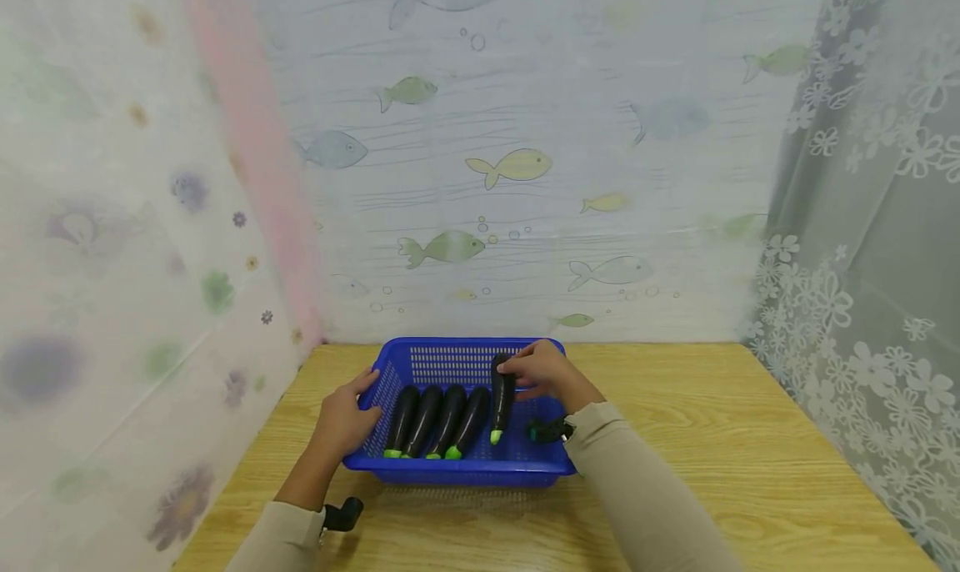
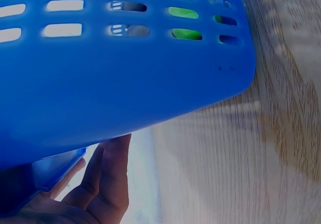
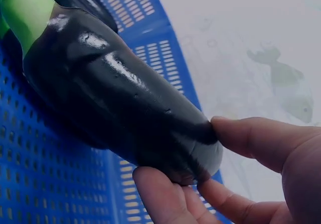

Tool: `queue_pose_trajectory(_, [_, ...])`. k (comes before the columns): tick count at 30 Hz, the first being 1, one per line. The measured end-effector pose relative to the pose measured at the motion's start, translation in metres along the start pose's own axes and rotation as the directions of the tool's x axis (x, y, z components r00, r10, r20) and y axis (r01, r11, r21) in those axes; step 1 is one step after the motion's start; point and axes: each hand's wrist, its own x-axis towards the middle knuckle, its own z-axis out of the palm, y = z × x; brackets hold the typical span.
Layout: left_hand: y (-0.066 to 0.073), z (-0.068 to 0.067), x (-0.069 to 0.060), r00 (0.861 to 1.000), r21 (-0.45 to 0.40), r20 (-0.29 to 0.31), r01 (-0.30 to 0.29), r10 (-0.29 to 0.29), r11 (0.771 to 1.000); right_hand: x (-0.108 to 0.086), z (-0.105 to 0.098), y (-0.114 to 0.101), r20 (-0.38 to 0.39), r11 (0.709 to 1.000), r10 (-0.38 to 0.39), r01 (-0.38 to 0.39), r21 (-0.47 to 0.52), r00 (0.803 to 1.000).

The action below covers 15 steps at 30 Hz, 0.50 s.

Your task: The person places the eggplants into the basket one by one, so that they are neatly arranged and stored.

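My right hand [image 1: 542, 370] pinches one dark eggplant [image 1: 502, 398] by its rounded end, thumb on one side and fingers on the other. In the right wrist view this eggplant [image 3: 115, 88] slants, its green stem end away from the fingers. It is over the right half of a blue plastic basket [image 1: 480, 465]. Left of it, several more eggplants [image 1: 447, 422] lie side by side inside, green ends toward the near wall. My left hand [image 1: 347, 416] grips the basket's left rim; in the left wrist view its fingers [image 2: 114, 179] touch the rim's underside.
The basket is on a wood-grain table [image 1: 697, 439]. Behind stands a wall covering printed with fish [image 1: 517, 165]. A flowered sheet [image 1: 135, 247] hangs at the left, and a lace-patterned curtain [image 1: 862, 305] at the right. Black wrist devices [image 1: 343, 514] show near both cuffs.
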Motion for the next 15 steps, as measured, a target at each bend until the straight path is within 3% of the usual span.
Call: queue_pose_trajectory(15, [0.000,0.001,0.000,1.000,-0.017,-0.010,0.000,0.000,1.000,0.005,0.010,0.013,-0.029,0.996,0.073,-0.074,-0.038,0.997])
